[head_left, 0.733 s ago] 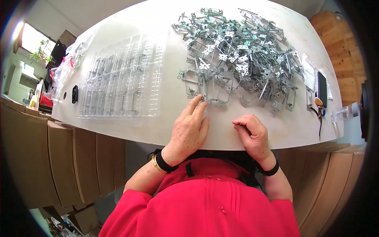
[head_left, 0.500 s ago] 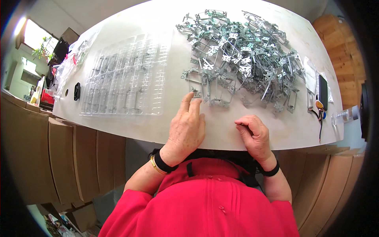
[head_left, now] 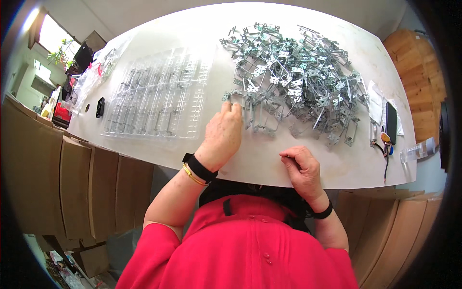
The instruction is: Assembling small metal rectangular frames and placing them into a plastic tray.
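Observation:
My left hand [head_left: 222, 132] reaches to the near left edge of a heap of thin metal brackets [head_left: 303, 72]. Its fingertips are closed on one loose wire-and-plate metal bracket [head_left: 236, 94], whose near end is hidden behind the fingers. Lower and to the right, my right hand [head_left: 304, 168] hovers by the table's front edge, thumb and forefinger pressed together, the other fingers curled. Whatever it may hold is too small to make out. To the left lies a clear plastic tray [head_left: 196, 103] with long compartments, several with metal parts in them.
On the right of the white table [head_left: 260, 166] lie a phone [head_left: 391, 119], cutting pliers [head_left: 386, 138] and a clear plastic bottle [head_left: 417, 151]. A small black object [head_left: 100, 107] and a plastic bag [head_left: 91, 79] are at the left. Cardboard boxes [head_left: 77, 183] stand below the table.
My left hand has moved slightly forward and its fingers have bent down onto the bracket. The right hand keeps its pinch, nearly in place. The whole view has shifted a little.

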`<state>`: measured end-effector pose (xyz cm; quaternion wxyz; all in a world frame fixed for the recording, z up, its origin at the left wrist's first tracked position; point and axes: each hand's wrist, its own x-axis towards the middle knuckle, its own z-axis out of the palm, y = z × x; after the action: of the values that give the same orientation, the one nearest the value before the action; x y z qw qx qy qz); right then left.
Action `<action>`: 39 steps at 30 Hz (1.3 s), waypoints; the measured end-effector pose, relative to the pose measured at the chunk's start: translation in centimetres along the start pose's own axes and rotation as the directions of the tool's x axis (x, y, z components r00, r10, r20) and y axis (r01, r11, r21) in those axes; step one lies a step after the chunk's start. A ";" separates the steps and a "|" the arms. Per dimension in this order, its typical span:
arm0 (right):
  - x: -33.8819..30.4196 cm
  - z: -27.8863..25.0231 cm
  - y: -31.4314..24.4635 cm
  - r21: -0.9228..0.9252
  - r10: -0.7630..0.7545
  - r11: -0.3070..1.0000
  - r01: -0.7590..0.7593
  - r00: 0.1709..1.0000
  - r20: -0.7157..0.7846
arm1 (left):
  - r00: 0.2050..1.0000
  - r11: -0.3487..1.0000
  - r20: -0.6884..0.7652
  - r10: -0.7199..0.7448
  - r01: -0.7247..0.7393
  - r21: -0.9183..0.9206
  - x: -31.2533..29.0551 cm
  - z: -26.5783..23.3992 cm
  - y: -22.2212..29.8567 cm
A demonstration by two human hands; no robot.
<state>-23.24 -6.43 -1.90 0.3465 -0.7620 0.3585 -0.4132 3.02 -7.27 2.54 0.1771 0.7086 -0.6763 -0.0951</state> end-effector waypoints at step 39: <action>0.0 -0.1 0.0 -0.051 0.000 0.999 0.000 1.000 -0.001 | 0.972 0.985 0.162 0.173 -0.175 0.001 -10.2 -1.5 0.8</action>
<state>-23.31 -6.48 -1.88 0.3270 -0.7703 0.3690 -0.4043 2.12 3.00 3.17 0.1240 0.6380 -0.7486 -0.1313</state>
